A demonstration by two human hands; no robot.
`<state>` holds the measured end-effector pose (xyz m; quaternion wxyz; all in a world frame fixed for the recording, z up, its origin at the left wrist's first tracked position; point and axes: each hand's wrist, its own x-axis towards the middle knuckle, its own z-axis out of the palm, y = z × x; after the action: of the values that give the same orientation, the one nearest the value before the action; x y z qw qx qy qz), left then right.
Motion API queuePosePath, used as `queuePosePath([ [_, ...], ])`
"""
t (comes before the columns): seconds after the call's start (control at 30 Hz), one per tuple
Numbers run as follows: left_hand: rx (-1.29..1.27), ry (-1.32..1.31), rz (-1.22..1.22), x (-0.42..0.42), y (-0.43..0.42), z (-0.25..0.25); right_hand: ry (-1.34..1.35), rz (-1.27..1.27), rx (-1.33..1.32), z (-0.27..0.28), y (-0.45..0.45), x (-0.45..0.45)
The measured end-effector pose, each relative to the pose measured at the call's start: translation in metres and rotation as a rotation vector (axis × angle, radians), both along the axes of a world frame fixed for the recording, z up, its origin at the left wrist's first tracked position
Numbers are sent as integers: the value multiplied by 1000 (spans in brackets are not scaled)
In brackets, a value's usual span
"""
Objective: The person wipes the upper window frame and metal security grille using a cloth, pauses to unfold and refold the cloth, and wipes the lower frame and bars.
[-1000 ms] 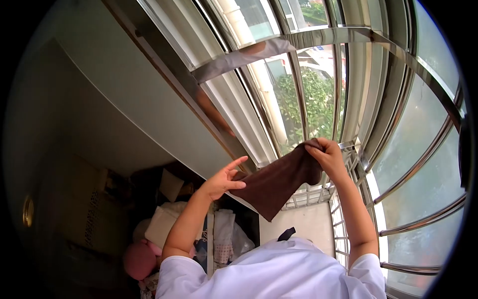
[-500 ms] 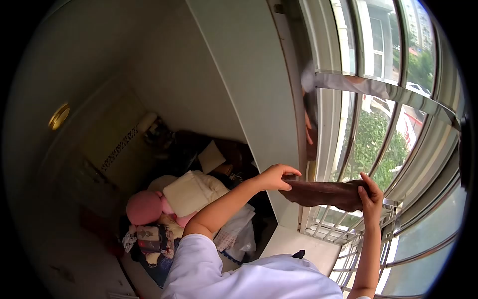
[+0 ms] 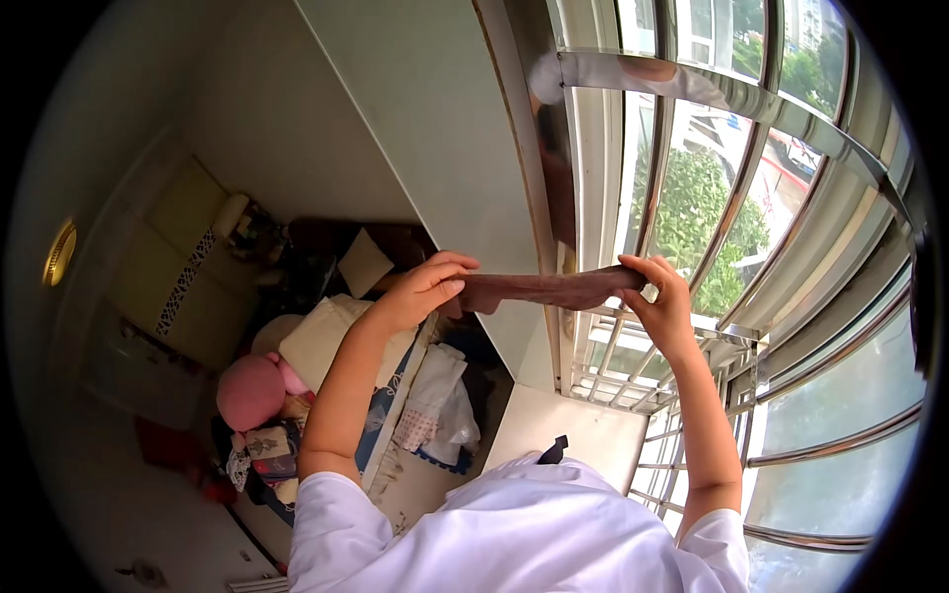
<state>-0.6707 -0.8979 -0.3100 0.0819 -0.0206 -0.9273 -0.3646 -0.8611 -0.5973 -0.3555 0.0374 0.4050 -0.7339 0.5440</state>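
A dark brown cloth (image 3: pixel 549 289) is stretched almost level between my two hands, folded into a narrow strip. My left hand (image 3: pixel 420 292) is closed on its left end, with a short flap hanging just beside the fingers. At the other end, my right hand (image 3: pixel 660 296) pinches the cloth between thumb and fingers. Behind the right part of the cloth stand the metal window bars.
Curved metal bars (image 3: pixel 732 206) cross the window on the right. A pale ledge (image 3: pixel 544 425) lies below the cloth. To the lower left are a pink cushion (image 3: pixel 250 392), a cream pillow (image 3: pixel 321 341), piled fabrics and a plastic bag (image 3: pixel 457 420).
The cloth went from hanging loose and wide to a narrow strip pulled between both hands. My left hand has closed on its end. The view swung toward the room, then partly back.
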Motion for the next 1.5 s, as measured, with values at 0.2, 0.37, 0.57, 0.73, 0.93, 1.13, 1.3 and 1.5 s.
queuePosePath([
  [0.2, 1154, -141, -65, 3, 14, 1, -85, 151, -253, -17, -12, -16],
  [0.37, 1131, -138, 6, -5, 18, -17, -679, 305, -261, -18, 0, -13],
  [0.57, -33, 479, 563, -33, 26, -54, 125, 410, -167, 13, 8, 72],
  [0.73, 1269, 577, 413, -70, 70, -46, 499, 419, -143, -14, -25, 133],
  [0.93, 1561, -344, -629, -106, 41, -68, 456, 406, -88, -22, -28, 144],
  [1.13, 2011, -337, -265, -91, 80, -49, 469, 362, -131, -31, -31, 143],
  [1.3, 2028, -505, -570, -104, 72, -57, 421, 412, -124, -13, -24, 125],
  [1.5, 1454, -270, -232, -58, 92, -57, 342, 87, -172, 37, -17, 56],
])
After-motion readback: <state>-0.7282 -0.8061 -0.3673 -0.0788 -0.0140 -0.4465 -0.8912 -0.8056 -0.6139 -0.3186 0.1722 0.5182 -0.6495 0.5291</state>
